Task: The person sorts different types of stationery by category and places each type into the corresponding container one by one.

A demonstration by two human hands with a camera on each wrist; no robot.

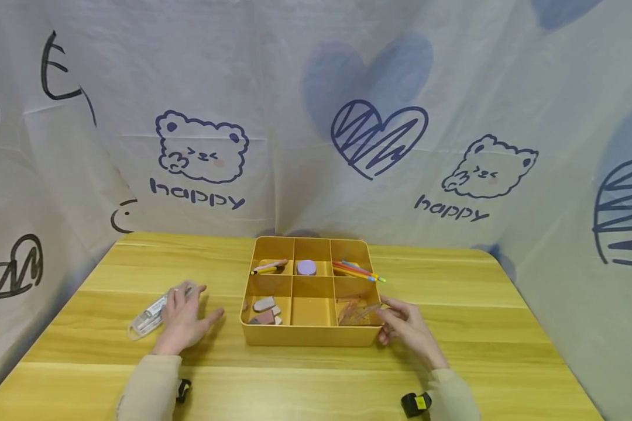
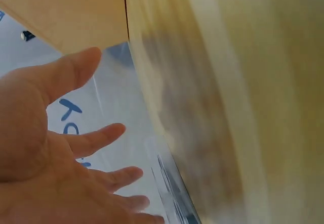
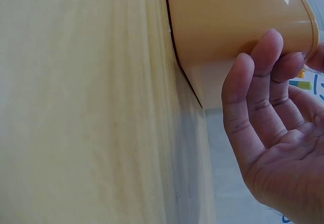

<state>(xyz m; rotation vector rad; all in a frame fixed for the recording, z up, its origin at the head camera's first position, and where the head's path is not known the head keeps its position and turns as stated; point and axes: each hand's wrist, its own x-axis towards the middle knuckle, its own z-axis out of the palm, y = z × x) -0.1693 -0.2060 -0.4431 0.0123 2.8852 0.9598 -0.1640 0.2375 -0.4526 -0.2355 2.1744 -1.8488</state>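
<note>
My left hand is spread, palm down, over a clear plastic case with things inside, on the left of the table; its fingers overlap the case's far end. In the left wrist view the fingers are loosely extended and hold nothing. My right hand is at the right front corner of a yellow divided box. Its thumb and index finger pinch the end of a clear plastic ruler slanting over the front right compartment. The other fingertips lie against the box's outer wall.
In the box, erasers lie front left, pens back left, a lilac round item back middle, and colored pencils back right, sticking out over the rim. A printed cloth hangs behind the wood-grain table.
</note>
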